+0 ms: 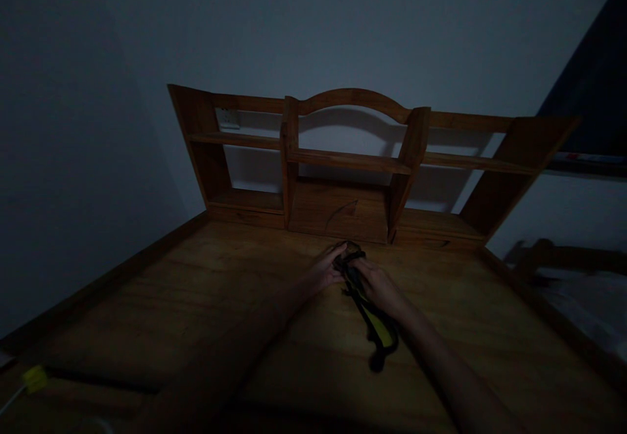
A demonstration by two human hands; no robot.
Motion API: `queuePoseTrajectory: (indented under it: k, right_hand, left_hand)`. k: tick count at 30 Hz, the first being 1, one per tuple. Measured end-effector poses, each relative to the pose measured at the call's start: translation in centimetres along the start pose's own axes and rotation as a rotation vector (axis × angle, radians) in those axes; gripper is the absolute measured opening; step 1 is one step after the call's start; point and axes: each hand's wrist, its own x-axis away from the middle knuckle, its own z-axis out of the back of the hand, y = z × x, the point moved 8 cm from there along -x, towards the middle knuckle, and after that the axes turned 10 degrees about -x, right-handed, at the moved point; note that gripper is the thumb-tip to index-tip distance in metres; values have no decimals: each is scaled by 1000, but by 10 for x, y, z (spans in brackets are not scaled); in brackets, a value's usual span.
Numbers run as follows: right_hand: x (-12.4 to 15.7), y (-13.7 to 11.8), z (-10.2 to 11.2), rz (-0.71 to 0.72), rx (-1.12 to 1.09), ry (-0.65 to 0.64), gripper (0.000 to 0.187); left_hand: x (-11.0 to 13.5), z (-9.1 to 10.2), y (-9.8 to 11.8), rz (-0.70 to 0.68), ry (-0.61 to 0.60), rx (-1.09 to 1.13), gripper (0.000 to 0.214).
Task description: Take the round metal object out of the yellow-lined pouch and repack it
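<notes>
The room is dim. A black and yellow strap-like object (377,326) lies on the wooden desk (196,303), its far end bunched up near the back. My left hand (326,269) grips that bunched black end from the left, fingers curled around it. My right hand (375,282) presses on it from the right, fingers closed over the black part. The yellow section trails toward me beside my right forearm. What exactly the object is I cannot make out in the dark.
A wooden hutch (353,160) with open shelves stands at the desk's back against the wall; a wall socket (228,118) shows through it. A small yellow item with a white cable (33,379) lies at the desk's near left. A bed or chair (568,271) is at right.
</notes>
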Motion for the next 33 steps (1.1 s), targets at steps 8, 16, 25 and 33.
queuePoseTrajectory:
  k: [8,16,25,33]
  right_hand:
    - [-2,-3,5,-1,2,12,36]
    - [1,1,6,-5,13,30,34]
    - [1,-1,9,4,-54,57,26]
    - [1,9,7,-37,-66,62,30]
  left_hand:
    - [-6,2,-5,-3,-10,13,49]
    - [-3,-2,0,-27,-41,33,47]
    - [-3,-3,-2,-7,-40,21,48]
    - [-1,-4,0,6,-13,7,47]
